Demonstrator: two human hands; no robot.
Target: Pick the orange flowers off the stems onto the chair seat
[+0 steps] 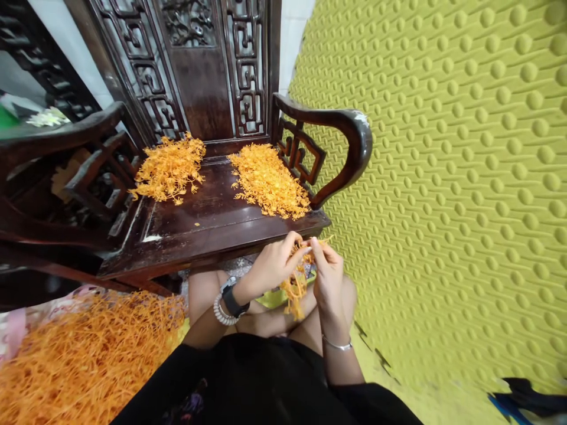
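Grip of left hand [274, 262] and right hand [328, 274] pinched on orange strands [294, 295], above bare legs [204, 295]; leftward, tangled orange heap [93, 354]; beyond, two orange piles [170, 168] on glossy dark surface [195, 223]; carved backrest [201, 88] behind, bumpy yellow matting [443, 147] rightward.

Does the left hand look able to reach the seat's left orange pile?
Probably yes: nothing tall shows between the left hand and that orange pile, though the hand is busy with strands.

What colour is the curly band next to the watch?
The coiled band is pale grey, seen in the head view.
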